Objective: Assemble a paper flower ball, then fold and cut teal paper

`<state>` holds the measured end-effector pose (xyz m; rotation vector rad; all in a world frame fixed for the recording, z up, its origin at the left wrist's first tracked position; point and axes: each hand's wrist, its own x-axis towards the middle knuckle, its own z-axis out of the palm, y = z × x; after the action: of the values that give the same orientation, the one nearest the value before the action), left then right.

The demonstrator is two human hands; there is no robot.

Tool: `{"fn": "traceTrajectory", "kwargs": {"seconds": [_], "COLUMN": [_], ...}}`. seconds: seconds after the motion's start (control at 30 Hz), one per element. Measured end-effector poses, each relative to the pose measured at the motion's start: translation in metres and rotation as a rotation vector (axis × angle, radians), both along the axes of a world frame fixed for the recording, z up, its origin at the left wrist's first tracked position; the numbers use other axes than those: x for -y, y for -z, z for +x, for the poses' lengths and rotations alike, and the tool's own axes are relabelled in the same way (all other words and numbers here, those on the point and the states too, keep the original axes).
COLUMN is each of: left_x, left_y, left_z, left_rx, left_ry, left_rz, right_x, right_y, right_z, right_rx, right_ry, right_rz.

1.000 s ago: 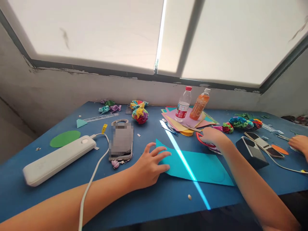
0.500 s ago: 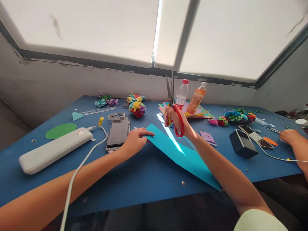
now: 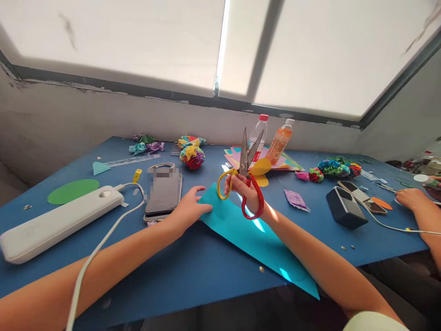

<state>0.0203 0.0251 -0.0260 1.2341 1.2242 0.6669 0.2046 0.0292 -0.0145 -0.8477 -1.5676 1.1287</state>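
My left hand (image 3: 192,206) pinches the left end of a sheet of turquoise paper (image 3: 237,230), thumb on top and the other fingers at its far edge. The sheet slants across the table towards me, its near right corner reaching past the front edge. Above the paper, my right hand (image 3: 248,192) grips a pair of scissors (image 3: 244,169) with one yellow and one red handle loop. Their blades point up and stand apart, with nothing between them. Part of the sheet is hidden behind my right hand and forearm.
Left are a white power bank (image 3: 62,220) with a cable, a phone (image 3: 164,193) and a green paper disc (image 3: 73,191). Behind stand two bottles (image 3: 279,141) on coloured paper. A dark box-shaped device (image 3: 346,207) and another person's hand (image 3: 411,200) are at right.
My right hand has come down and nearer with the scissors, and their blades have spread wider. The turquoise sheet has turned more face up, its left end shifting slightly left with my left hand.
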Motion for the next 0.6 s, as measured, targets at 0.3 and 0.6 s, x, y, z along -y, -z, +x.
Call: {"fn": "traceTrajectory", "kwargs": {"seconds": [0.3,0.6], "left_x": [0.0,-0.012], "left_y": [-0.007,-0.026], "left_z": [0.0,-0.02], "left_rx": [-0.02,-0.182], "left_ry": [0.074,0.138], "left_rz": [-0.173,0.006], "right_x": [-0.006,-0.002], "right_y": [0.01,-0.012], "right_z": [0.008,0.009], "right_rx": [0.098,0.072], "right_ry": [-0.13,-0.16], "right_rz": [-0.032,0.025]}}
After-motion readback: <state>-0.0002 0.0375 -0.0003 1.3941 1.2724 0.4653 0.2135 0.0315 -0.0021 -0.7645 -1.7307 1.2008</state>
